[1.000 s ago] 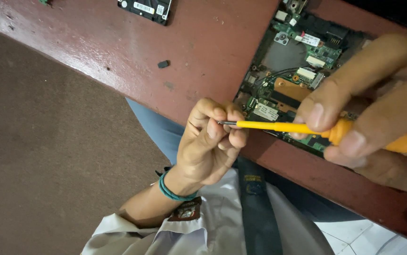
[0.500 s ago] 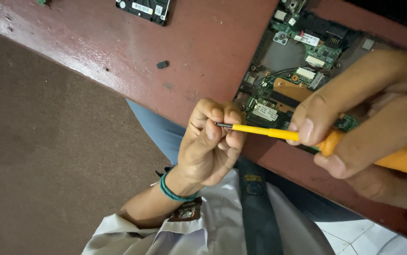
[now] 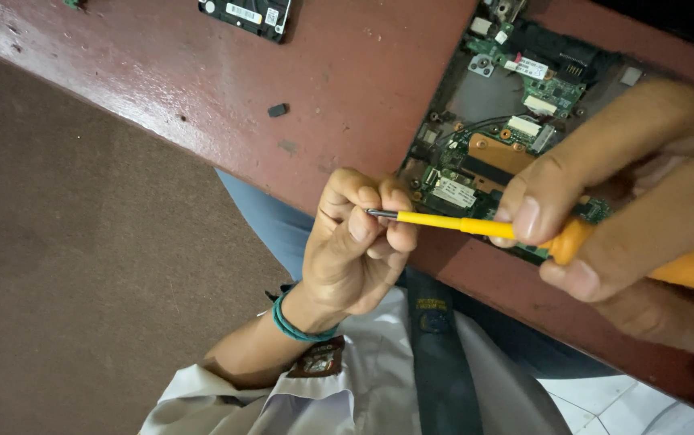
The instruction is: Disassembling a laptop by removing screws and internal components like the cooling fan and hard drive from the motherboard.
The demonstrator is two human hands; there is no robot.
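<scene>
Over the near edge of the red-brown tabletop [image 3: 162,89], the left hand [image 3: 359,242] is curled shut, its fingertips pinched around the metal tip of a screwdriver [image 3: 444,221]. A green band circles that wrist, below which a white sleeve with a sewn badge shows. The right hand [image 3: 629,209] comes in from the right, large and close to the camera, gripping the orange handle with thumb and forefinger on the yellow shaft, which lies nearly level between the two hands. Behind the shaft, an opened device with a green circuit board [image 3: 508,153] rests on the tabletop; small white rectangular labels sit on the board. A black drive [image 3: 246,12] with white labels lies at the top edge, and a small black piece [image 3: 278,109] sits alone nearby.
</scene>
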